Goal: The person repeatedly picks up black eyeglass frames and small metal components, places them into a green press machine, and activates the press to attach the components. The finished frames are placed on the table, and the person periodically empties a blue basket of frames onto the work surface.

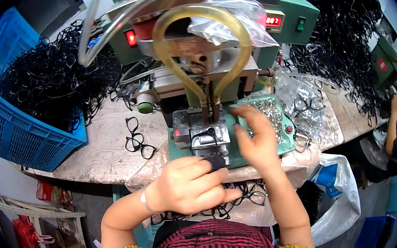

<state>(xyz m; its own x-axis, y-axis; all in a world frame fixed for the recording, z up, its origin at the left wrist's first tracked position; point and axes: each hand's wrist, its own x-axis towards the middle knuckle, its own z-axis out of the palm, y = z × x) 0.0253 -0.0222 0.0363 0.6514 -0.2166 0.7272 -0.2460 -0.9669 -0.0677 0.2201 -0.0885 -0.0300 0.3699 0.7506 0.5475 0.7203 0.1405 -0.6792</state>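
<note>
Two risks: a pinch and a spill

We see the left grip [189,184] curled before the metal block [187,123]; what it has hold of, we cannot tell. The right grip [258,138], thumb and fingers apart, seems empty. Between them, the black frame [203,137] lies on the block, under the metal rods [215,110]. Should these come down, we think near fingers could be pinched, or a crooked frame bent. Farther out, a careless elbow or wrist could tip the green tray [287,140] and scatter its small metal parts [270,115].

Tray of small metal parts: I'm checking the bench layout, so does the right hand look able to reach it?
Probably yes: the right hand is at the left side of the tray, and nothing visible seems to block its way.
</note>
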